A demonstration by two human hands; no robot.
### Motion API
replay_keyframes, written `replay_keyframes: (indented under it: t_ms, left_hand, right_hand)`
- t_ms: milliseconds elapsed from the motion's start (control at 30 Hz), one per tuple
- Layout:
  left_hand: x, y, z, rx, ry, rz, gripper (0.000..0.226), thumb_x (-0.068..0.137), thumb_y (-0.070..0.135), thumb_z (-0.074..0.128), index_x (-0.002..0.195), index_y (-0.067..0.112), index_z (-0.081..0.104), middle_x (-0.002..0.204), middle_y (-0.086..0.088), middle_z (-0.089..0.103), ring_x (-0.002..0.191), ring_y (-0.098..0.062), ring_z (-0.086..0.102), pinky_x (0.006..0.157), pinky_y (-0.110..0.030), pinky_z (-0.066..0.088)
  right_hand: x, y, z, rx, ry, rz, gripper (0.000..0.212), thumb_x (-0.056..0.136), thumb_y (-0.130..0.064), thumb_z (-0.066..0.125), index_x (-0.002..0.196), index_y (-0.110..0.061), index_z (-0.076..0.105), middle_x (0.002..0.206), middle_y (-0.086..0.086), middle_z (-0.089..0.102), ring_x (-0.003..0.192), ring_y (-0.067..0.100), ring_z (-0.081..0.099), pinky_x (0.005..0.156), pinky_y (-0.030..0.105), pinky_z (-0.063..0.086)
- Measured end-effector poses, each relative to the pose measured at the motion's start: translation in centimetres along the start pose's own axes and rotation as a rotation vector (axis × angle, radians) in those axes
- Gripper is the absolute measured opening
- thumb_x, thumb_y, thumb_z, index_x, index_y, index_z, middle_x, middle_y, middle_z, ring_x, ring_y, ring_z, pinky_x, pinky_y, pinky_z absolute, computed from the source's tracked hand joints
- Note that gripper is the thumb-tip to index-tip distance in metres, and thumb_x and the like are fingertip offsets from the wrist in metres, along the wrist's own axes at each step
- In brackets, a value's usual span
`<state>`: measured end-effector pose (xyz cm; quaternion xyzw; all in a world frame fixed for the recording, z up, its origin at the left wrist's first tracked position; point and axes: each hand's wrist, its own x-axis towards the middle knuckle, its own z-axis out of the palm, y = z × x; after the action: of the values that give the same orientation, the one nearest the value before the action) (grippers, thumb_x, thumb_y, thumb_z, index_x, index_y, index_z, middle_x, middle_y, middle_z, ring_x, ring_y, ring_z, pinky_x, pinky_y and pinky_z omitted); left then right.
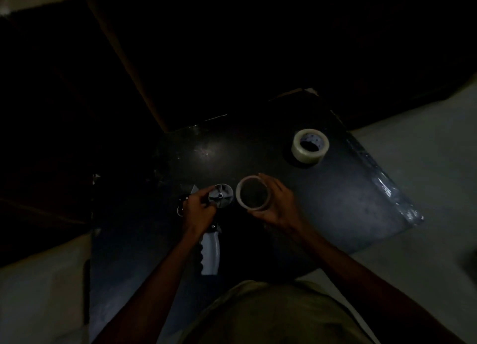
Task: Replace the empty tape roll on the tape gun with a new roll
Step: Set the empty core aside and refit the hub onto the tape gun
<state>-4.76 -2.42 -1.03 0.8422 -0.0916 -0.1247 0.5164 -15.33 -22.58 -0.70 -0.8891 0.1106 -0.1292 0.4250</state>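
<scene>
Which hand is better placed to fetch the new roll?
Probably the right hand. The new roll lies on its side of the table, but it must first put down the empty core. The left hand steadies the tape gun.

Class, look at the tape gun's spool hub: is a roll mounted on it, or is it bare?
Bare. The hub shows its spokes uncovered, and the empty core sits in the right hand beside it.
</scene>
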Motion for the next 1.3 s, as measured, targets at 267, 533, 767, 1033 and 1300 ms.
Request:
replay_keyframes:
  t_ms: [267, 533, 767, 1033, 1300]
  left_hand:
    - [-1.5, 2.8, 4.9, -0.078, -0.056, 0.080, 0.034, 0.083, 0.001, 0.059, 0.113, 0.016, 0.067, 0.104, 0.000, 0.068, 0.088, -0.007, 0.065, 0.073, -0.009, 0.050]
    - [-1.9, 4.7, 10.8, -0.150, -0.318, 0.117, 0.043, 0.081, -0.009, 0.059, 0.117, 0.012, 0.063, 0.111, -0.002, 0.067, 0.094, -0.010, 0.064, 0.076, -0.009, 0.050]
    - [-1.0, 5.6, 14.5, -0.100, -0.416, 0.131, 0.041, 0.080, -0.007, 0.061, 0.119, 0.007, 0.063, 0.108, -0.007, 0.067, 0.094, -0.012, 0.064, 0.078, -0.006, 0.049]
    - [0.2, 6.8, 18.3, -0.074, -0.479, 0.122, 0.042, 0.080, -0.006, 0.062, 0.118, 0.011, 0.063, 0.108, -0.010, 0.068, 0.095, -0.013, 0.065, 0.088, -0.026, 0.052]
    - [1.2, 7.4, 19.2, -0.038, -0.490, 0.142, 0.042, 0.080, -0.006, 0.062, 0.118, 0.011, 0.064, 0.107, -0.008, 0.069, 0.095, -0.013, 0.064, 0.087, -0.022, 0.051]
  right_hand:
    - [-3.6, 2.8, -5.7, 0.001, 0.201, 0.206, 0.082, 0.054, -0.030, 0.093, 0.126, -0.033, 0.051, 0.119, -0.010, 0.062, 0.113, 0.004, 0.055, 0.095, 0.010, 0.038]
    - [-6.6, 6.3, -10.8, -0.044, 0.388, 0.431, 0.070, 0.055, -0.033, 0.093, 0.117, -0.023, 0.061, 0.101, -0.014, 0.064, 0.097, -0.001, 0.058, 0.073, -0.009, 0.032]
    - [-7.6, 9.1, -14.1, -0.097, 0.482, 0.573, 0.057, 0.058, -0.041, 0.089, 0.107, -0.026, 0.062, 0.104, -0.007, 0.071, 0.097, 0.003, 0.063, 0.076, 0.009, 0.040]
    - [-7.6, 12.6, -15.7, -0.115, 0.530, 0.705, 0.081, 0.052, -0.066, 0.081, 0.118, -0.024, 0.058, 0.111, -0.010, 0.069, 0.101, 0.006, 0.063, 0.084, 0.025, 0.052]
    - [-7.5, 13.3, -15.3, -0.082, 0.535, 0.671, 0.064, 0.054, -0.037, 0.091, 0.109, -0.025, 0.062, 0.097, -0.018, 0.060, 0.090, -0.004, 0.055, 0.066, -0.009, 0.030]
